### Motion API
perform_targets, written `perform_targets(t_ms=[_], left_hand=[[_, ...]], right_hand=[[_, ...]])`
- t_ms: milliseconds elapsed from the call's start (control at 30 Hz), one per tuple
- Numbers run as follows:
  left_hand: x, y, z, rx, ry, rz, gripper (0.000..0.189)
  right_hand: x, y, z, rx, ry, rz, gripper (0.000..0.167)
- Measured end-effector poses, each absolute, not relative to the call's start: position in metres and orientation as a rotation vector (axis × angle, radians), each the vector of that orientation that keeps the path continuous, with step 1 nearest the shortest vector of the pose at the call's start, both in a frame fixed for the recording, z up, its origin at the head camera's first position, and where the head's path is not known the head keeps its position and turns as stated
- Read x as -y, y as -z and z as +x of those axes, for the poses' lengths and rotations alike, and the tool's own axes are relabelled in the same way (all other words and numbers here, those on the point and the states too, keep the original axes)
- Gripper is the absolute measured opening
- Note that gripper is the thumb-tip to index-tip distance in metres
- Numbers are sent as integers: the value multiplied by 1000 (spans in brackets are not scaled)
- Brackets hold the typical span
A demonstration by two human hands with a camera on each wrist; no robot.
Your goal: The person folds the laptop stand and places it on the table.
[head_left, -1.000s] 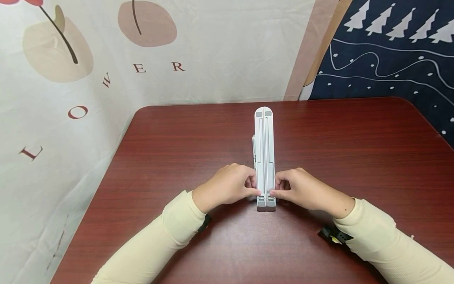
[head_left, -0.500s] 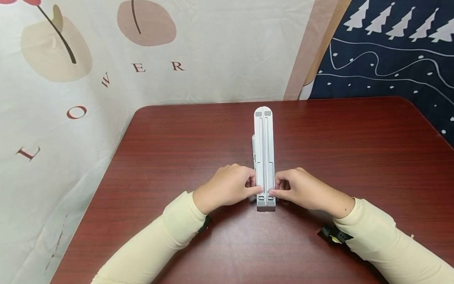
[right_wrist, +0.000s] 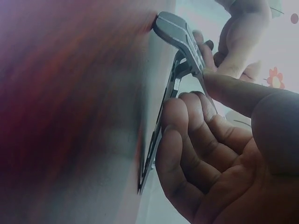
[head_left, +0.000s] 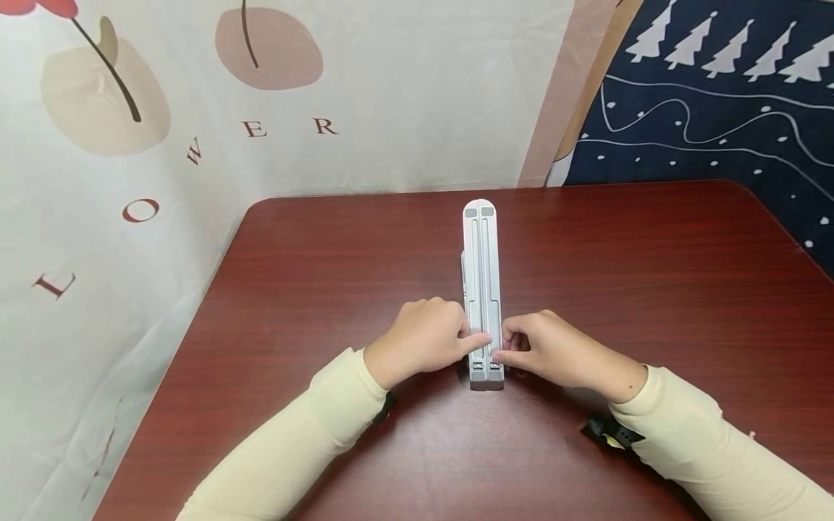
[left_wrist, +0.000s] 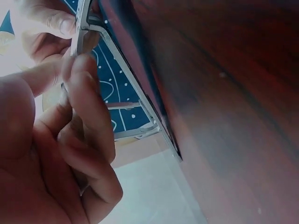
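Note:
A silver folding laptop stand [head_left: 481, 275], narrow and long, points away from me on the table, its two halves lying side by side. My left hand [head_left: 426, 336] holds its near left edge, with the thumb stretched across the top onto the right half. On the opposite edge, my right hand [head_left: 554, 347] pinches the stand, thumb on top and fingers at the side. In the left wrist view, the stand's metal bars [left_wrist: 126, 67] spread apart in a slanted frame. The right wrist view shows its rounded near end [right_wrist: 173, 29] raised over a lower bar.
The stand and both forearms are over a dark red wood-grain table [head_left: 326, 246]. A pale printed cloth [head_left: 417, 94] hangs behind and to the left, and a navy cloth with white trees [head_left: 704, 123] at the right. A black strap [head_left: 612, 432] shows under the right wrist.
My left hand has shifted slightly right, and its thumb has slid from the left half across to the right half. The right hand keeps its grip; the head view has tilted slightly.

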State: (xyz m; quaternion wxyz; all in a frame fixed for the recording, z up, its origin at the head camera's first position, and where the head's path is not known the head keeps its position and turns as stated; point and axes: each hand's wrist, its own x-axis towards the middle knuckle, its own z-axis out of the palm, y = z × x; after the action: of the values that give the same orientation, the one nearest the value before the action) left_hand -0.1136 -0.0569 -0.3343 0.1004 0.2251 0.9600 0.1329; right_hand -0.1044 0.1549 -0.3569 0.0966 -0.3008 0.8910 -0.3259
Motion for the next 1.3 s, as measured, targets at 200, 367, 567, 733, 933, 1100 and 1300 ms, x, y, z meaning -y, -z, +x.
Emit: perform_targets(t_ms=[200, 367, 567, 733, 933, 1100, 1300], left_hand=[[57, 334, -117, -2802, -398, 638, 61], [58, 334, -119, -2812, -422, 613, 59], [58, 334, -118, -2810, -450, 586, 53], [59, 334, -116, -2801, -486, 584, 53], [60, 334, -116, -2804, -500, 587, 52], [60, 335, -116, -2793, -498, 592, 51], [60, 336, -118, -2791, -490, 608, 53]], right_hand=[[-156, 355, -105, -2638, 952, -919, 25], [-165, 347, -111, -2570, 896, -1002, 19], [-176, 320, -130, -2733, 949, -933, 7], [-171, 289, -155, -2917, 990, -819, 3], [-156, 264, -193, -2977, 1051, -722, 7], [-147, 258, -219, -2916, 1109, -690, 12], [-142, 257, -235, -2798, 1128, -670, 19]])
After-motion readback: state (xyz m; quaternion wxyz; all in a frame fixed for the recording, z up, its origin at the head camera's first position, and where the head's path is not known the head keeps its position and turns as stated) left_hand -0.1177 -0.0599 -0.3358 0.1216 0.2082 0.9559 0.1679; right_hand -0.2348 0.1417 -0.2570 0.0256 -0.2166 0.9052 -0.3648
